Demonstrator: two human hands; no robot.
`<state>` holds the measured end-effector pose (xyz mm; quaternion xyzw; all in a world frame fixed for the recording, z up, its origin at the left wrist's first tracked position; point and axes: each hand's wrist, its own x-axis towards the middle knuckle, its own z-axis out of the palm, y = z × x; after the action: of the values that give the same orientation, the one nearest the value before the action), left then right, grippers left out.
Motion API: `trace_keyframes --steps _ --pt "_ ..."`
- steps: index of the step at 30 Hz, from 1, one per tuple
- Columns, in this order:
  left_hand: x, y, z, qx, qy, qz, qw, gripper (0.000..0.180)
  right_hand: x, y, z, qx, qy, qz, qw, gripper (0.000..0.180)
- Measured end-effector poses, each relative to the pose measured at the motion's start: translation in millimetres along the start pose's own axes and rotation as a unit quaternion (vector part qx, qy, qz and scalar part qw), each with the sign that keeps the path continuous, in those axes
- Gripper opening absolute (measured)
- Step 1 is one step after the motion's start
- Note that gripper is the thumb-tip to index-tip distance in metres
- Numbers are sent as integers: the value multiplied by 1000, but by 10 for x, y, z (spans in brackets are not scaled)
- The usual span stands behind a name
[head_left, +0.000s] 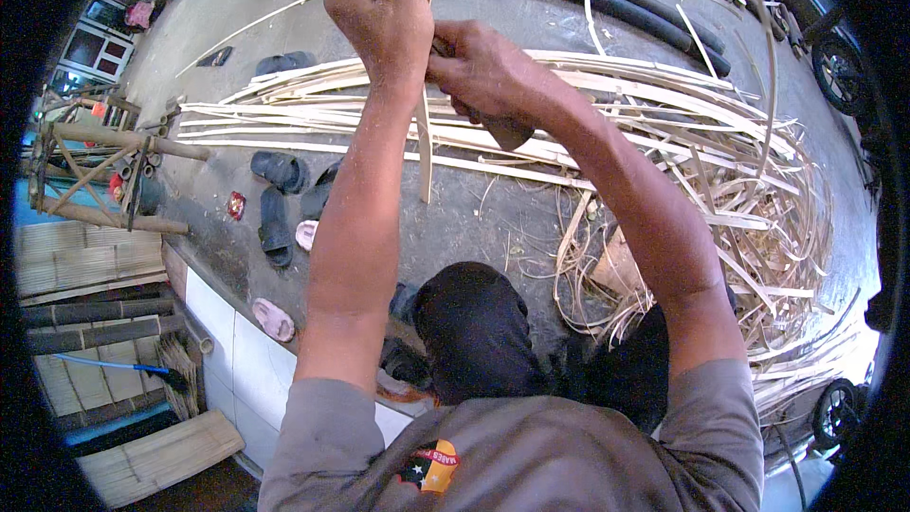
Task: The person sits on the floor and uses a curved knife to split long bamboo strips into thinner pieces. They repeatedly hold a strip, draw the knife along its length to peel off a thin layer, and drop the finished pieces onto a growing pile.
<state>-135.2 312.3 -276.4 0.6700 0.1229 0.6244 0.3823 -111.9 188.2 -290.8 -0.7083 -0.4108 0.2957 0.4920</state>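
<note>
My left hand (pixel 381 14) is closed in a fist, raised at the far middle of the view. A thin pale piece pokes out past its knuckles. Just right of the fist runs an upright bamboo strip (pixel 425 156), whose lower end hangs above the floor. My right hand (pixel 488 71) is wrapped round what looks like a knife, its brown handle end (pixel 513 135) jutting out below the fingers. A dark bit of it meets the strip beside my left wrist; the rest of the blade is hidden.
Long pale bamboo strips (pixel 313 118) lie across the floor, beside a heap of curled shavings (pixel 749 199) at right. Dark bamboo poles (pixel 607 9) lie beyond. Several sandals (pixel 275 228) lie at left, near a bamboo frame (pixel 95 171). A wheel (pixel 839 71) stands at the right edge.
</note>
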Motion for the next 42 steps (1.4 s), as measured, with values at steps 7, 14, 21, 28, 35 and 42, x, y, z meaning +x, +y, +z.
trace_keyframes --steps 7,14,21,28,35,42 --pt "41 241 -445 -78 103 -159 979 59 -60 250 -199 82 95 94 988 26" --pt "-22 223 -480 -148 96 -101 979 53 -144 355 1 59 56 -27 996 24" --pt "-4 252 -532 -112 72 -50 990 53 -506 996 761 -135 -41 90 986 37" --pt "-211 153 -578 -25 -1 -122 992 52 -831 1047 995 -140 17 50 989 42" --pt "-317 86 -601 -131 21 -101 986 60 -850 960 892 157 -72 249 953 42" --pt "-389 61 -472 -131 55 -100 985 60 -715 263 117 97 133 -19 986 35"
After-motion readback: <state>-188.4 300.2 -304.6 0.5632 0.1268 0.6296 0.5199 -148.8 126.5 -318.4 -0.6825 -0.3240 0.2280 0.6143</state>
